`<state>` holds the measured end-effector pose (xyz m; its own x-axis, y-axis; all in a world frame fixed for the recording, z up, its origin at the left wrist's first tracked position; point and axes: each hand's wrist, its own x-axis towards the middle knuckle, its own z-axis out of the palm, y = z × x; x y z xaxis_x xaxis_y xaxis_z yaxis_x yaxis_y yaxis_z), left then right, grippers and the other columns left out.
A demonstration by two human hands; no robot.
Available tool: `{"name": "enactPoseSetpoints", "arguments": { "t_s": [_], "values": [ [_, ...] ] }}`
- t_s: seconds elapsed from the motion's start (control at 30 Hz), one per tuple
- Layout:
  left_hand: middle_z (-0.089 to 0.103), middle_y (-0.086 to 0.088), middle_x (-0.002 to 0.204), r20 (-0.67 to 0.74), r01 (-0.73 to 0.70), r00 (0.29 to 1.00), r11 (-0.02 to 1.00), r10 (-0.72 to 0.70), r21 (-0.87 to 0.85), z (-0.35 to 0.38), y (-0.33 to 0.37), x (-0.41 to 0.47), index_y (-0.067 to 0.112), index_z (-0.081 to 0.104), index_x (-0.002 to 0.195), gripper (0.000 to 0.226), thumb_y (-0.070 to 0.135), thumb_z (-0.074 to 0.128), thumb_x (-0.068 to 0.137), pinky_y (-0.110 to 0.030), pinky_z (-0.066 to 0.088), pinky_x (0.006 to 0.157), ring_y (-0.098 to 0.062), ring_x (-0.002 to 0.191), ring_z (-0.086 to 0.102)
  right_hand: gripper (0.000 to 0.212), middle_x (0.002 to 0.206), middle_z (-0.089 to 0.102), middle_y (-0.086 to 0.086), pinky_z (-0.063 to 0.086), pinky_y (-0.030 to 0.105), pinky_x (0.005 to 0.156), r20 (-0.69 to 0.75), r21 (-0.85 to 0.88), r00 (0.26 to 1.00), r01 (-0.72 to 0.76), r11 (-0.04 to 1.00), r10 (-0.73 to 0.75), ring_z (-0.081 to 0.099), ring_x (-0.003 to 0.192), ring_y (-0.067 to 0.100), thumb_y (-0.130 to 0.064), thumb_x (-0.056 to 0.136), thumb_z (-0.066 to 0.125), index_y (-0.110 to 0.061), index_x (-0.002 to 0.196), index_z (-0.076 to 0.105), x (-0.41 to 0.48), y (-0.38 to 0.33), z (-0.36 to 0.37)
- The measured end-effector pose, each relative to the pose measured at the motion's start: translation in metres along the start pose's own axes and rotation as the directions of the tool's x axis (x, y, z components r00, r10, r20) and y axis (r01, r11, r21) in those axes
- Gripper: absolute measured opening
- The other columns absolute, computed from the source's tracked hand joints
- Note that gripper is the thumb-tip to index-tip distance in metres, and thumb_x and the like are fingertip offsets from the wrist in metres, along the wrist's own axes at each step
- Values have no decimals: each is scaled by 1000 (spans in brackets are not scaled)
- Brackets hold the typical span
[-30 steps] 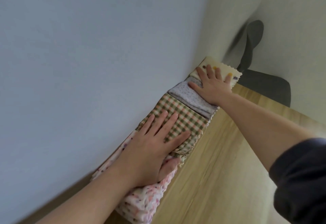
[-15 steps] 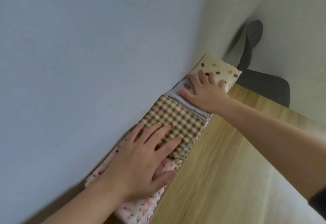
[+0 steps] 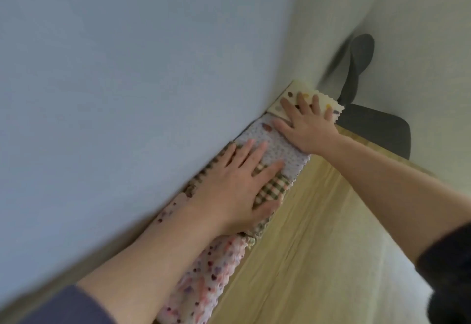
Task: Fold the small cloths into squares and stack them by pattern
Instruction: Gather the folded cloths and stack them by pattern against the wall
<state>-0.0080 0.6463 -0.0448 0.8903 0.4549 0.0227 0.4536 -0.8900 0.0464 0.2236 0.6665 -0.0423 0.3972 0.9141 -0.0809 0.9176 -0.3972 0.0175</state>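
4 folded piles line the table [image 3: 318,247] along the wall [image 3: 127,94]. The floral pile [image 3: 204,285] is nearest, then the left hand [image 3: 239,188] lies spread flat on the checked pile [image 3: 272,188]. Past the lilac pile [image 3: 280,150], the right hand [image 3: 308,130] lies spread flat over the dotted pile [image 3: 293,94]. This is likely the final squaring; next, lift both hands off cleanly.

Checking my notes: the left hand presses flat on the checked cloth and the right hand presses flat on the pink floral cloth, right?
Not quite. In the head view the right hand presses flat on the cream spotted cloth; the left hand is on the checked cloth.
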Motion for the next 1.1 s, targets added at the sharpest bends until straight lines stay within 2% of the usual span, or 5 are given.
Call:
{"name": "enactPoseSetpoints", "arguments": {
  "t_s": [0.33,0.57,0.83,0.93,1.1],
  "values": [
    [-21,-3,159,9,13,1000,1000,-12,-19,0,0,-16,37,-17,149,72,71,3,88,-41,-13,119,-20,144,-25,76,162,-9,2,-5,62,115,-2,95,1000,16,995,-16,-12,147,33,-74,88,13,-36,153,1,-9,-4,5],
    [11,-10,161,12,-64,998,996,64,54,11,-12,-100,25,16,154,78,69,32,91,-47,18,110,-30,147,15,83,160,-18,1,-8,60,115,15,41,973,229,973,-229,-21,145,31,-78,81,3,-37,152,-6,-72,-28,4],
    [15,-11,160,-5,-57,998,997,57,61,12,-15,-107,23,19,153,75,66,29,93,-46,18,110,-31,146,19,79,162,1,-2,-1,55,118,-41,31,964,265,964,-263,-5,149,24,-77,84,8,-38,152,9,-74,-31,-4],
    [15,-11,160,-39,-76,996,995,78,65,12,-14,-114,23,21,153,78,69,31,91,-49,18,110,-31,146,18,66,161,14,0,6,53,119,-211,78,971,128,989,-109,6,148,23,-68,91,21,-36,149,23,-41,-6,-17],
    [15,-9,160,6,-63,998,996,63,61,21,-14,-109,28,23,152,74,65,37,89,-48,21,109,-30,146,18,65,163,-2,1,-2,60,116,45,254,986,-164,953,158,-9,147,34,-66,93,25,-40,152,12,6,27,5]
  ]
}}
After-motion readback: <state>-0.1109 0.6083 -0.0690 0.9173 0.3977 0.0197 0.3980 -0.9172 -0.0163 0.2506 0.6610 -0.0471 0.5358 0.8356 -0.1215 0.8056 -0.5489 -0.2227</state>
